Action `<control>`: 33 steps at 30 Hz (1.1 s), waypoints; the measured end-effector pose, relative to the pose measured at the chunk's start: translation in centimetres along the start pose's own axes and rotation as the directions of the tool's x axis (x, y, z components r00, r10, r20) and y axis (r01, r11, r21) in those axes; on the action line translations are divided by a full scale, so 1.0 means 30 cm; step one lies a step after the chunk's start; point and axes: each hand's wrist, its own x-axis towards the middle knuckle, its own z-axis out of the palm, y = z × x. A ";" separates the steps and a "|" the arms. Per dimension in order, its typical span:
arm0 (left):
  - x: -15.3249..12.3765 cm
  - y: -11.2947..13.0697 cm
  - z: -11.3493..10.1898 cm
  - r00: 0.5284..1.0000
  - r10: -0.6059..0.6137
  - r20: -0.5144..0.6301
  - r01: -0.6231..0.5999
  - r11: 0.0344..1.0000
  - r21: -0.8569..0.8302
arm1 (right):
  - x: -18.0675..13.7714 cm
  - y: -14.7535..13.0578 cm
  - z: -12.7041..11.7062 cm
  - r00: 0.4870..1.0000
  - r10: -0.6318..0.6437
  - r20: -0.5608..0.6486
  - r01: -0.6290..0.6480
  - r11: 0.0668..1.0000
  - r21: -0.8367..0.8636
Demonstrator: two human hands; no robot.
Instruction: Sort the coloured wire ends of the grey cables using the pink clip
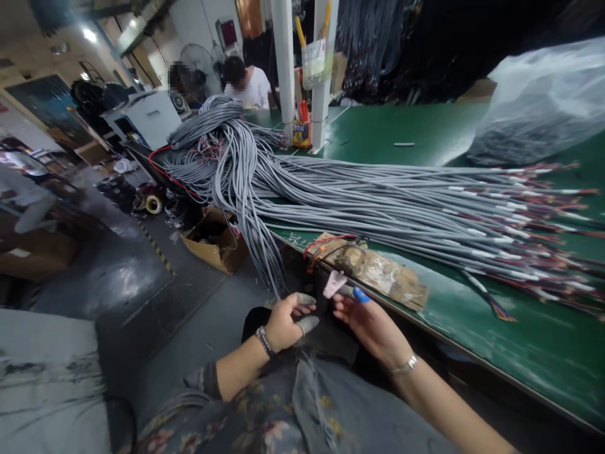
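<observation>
My right hand is at the front edge of the bench, a blue wrap on one digit and a grey finger cot on another. It pinches a small pale pink scrap, whose material I cannot make out. To the left of it, my left hand has thumb and fingers apart, grey cots on the tips, and nothing between them. A long bundle of grey cables lies across the bench just beyond. Stripped ends with coloured wires fan out at the right, and some cables hang over the edge near my left hand.
A taped cardboard pad with red and black wires lies on the edge of the green bench. White posts rise behind the cables. A clear plastic bag sits at the back right; an open carton stands on the floor.
</observation>
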 end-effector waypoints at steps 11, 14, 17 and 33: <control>0.174 0.033 -0.193 0.939 0.329 -0.099 -0.242 0.838 0.489 | -0.145 -0.205 -0.072 0.899 -0.434 0.054 0.363 0.671 -0.647; 0.294 0.082 -0.233 0.909 0.416 -0.020 -0.309 0.707 0.636 | -0.166 -0.293 -0.100 0.816 -0.577 -0.023 0.356 0.534 -0.767; 0.425 0.128 -0.237 0.916 0.397 0.063 -0.312 0.604 0.733 | -0.150 -0.351 -0.131 0.799 -0.602 -0.009 0.303 0.416 -0.857; 0.634 0.268 -0.204 0.899 0.114 0.422 -0.437 0.198 0.877 | -0.084 -0.303 -0.156 0.754 -0.611 0.239 0.365 0.088 -0.927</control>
